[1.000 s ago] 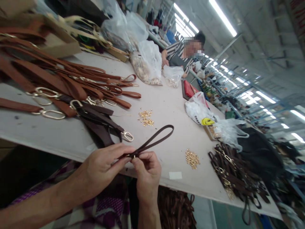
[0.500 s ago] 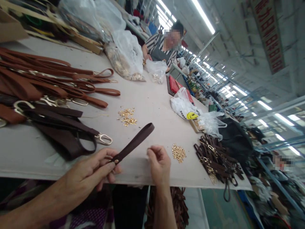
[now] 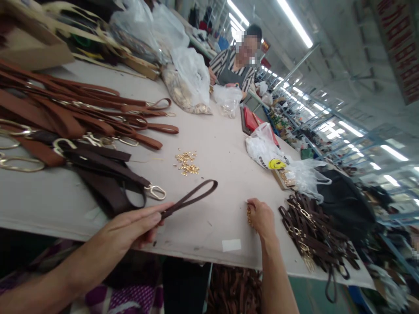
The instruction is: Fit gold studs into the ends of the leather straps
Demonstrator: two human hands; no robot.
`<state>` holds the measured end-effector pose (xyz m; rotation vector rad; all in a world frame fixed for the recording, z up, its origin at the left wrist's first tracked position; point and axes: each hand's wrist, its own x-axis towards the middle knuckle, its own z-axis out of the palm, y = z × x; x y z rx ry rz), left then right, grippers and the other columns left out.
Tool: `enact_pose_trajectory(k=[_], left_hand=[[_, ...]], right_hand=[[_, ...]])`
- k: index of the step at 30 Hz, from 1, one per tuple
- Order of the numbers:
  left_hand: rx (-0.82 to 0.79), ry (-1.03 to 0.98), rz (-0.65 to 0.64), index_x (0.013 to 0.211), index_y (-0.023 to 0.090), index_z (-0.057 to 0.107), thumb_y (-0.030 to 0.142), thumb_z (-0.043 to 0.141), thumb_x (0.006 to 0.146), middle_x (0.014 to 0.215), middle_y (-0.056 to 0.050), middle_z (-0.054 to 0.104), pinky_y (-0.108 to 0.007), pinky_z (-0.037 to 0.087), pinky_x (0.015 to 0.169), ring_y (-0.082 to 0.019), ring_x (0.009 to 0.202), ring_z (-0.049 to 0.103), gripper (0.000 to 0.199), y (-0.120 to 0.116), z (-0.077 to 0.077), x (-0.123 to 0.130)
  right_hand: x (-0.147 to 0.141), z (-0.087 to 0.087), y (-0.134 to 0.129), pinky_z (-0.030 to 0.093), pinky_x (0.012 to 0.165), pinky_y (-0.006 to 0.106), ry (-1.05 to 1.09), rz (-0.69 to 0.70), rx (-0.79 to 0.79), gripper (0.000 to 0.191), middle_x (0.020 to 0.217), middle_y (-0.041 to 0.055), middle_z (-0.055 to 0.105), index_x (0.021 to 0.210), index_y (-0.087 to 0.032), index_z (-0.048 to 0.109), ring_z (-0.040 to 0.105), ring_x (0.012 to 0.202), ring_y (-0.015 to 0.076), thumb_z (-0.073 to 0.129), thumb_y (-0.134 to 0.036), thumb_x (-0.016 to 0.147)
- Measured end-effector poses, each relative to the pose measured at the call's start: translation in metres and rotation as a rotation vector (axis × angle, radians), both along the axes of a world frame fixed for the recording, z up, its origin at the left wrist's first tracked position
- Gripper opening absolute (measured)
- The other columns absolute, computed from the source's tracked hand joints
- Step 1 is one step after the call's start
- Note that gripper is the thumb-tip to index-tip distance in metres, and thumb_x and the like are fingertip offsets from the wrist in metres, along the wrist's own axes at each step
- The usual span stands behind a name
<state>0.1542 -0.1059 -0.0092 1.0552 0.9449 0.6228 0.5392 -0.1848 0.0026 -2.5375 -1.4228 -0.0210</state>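
Observation:
My left hand [image 3: 144, 224] pinches the near end of a dark brown leather wrist strap [image 3: 193, 197], whose narrow loop points away to the right above the table. Over on the right, my right hand [image 3: 262, 216] is down at a small pile of gold rivet pieces [image 3: 249, 217], covering most of it. Its thumb and fingers are drawn together, and what sits between the tips is too small to make out. A second scatter of gold rivet parts [image 3: 188, 164] lies beyond the strap loop.
Brown straps [image 3: 108, 107] and dark straps with clasps [image 3: 114, 183] cover the table's left. Finished-looking dark straps [image 3: 314, 226] lie heaped at right, near a plastic bag [image 3: 262, 146] and an open box of fittings [image 3: 284, 179]. Across the table sits a person [image 3: 234, 72].
My right hand has moved right, from beside the strap to the gold pile. The left hand still grips the strap, now turned so its loop shows open. The view has shifted slightly.

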Motion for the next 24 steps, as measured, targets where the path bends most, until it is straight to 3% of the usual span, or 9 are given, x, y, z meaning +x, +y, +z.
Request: enact_pose_trajectory(k=[4,8,11,13,17,20,24], left_hand=[[-0.043,-0.02,-0.036,0.116,0.015,0.07,0.037,0.07,0.074,0.064,0.0,0.062,-0.025,0.048,0.058,-0.014,0.06,0.056,0.047,0.001,0.015,0.004],[-0.039,-0.085,-0.055,0.104,0.014,0.069,0.036,0.067,0.074,0.066,0.001,0.062,-0.024,0.047,0.059,-0.013,0.06,0.055,0.038,0.001,0.014,0.006],[-0.011,-0.106,-0.074,0.102,0.014,0.064,0.034,0.061,0.078,0.061,0.006,0.053,-0.021,0.04,0.054,-0.01,0.054,0.049,0.031,-0.002,0.007,0.008],[0.035,-0.104,-0.08,0.1,0.015,0.062,0.033,0.057,0.082,0.063,0.007,0.049,-0.02,0.035,0.051,-0.009,0.054,0.044,0.026,-0.004,0.004,0.008],[0.182,-0.075,-0.047,0.095,0.016,0.06,0.031,0.053,0.087,0.071,0.004,0.05,-0.022,0.036,0.056,-0.011,0.063,0.045,0.018,-0.005,0.002,0.008],[0.305,0.005,-0.028,0.09,0.017,0.059,0.027,0.051,0.088,0.069,0.005,0.049,-0.022,0.036,0.056,-0.011,0.062,0.045,0.013,-0.004,0.007,0.005],[0.525,0.098,0.049,0.085,0.017,0.059,0.018,0.05,0.087,0.071,0.004,0.05,-0.023,0.037,0.059,-0.012,0.064,0.048,0.009,-0.002,0.013,0.001]], right_hand=[[0.013,0.004,0.0,0.045,0.076,0.035,0.081,0.003,-0.013,0.02,0.083,0.006,0.073,0.091,-0.022,0.071,0.065,0.08,0.0229,0.059,-0.027,0.077],[0.0,0.005,0.003,0.049,0.073,0.038,0.134,-0.002,0.054,0.023,0.082,0.007,0.072,0.091,-0.02,0.068,0.065,0.075,0.0234,0.06,-0.034,0.076],[-0.053,0.005,0.003,0.053,0.072,0.035,0.299,0.037,0.265,0.028,0.085,0.0057,0.071,0.094,-0.019,0.063,0.066,0.074,0.0197,0.061,-0.044,0.081],[-0.103,0.005,0.002,0.055,0.069,0.032,0.587,0.108,0.511,0.027,0.084,0.0032,0.069,0.089,-0.019,0.061,0.066,0.072,0.0173,0.071,-0.041,0.076],[-0.196,0.004,0.002,0.056,0.07,0.027,0.909,0.272,0.581,0.015,0.083,0.0001,0.068,0.088,-0.021,0.064,0.066,0.075,0.0139,0.074,-0.026,0.079],[-0.232,-0.001,0.005,0.055,0.074,0.024,0.9,0.371,0.614,0.014,0.086,-0.0013,0.068,0.092,-0.023,0.065,0.066,0.081,0.0118,0.071,-0.018,0.081],[-0.248,-0.008,0.008,0.053,0.08,0.02,0.721,0.448,0.706,0.017,0.089,-0.0032,0.068,0.095,-0.024,0.065,0.064,0.085,0.0087,0.068,-0.012,0.083]])
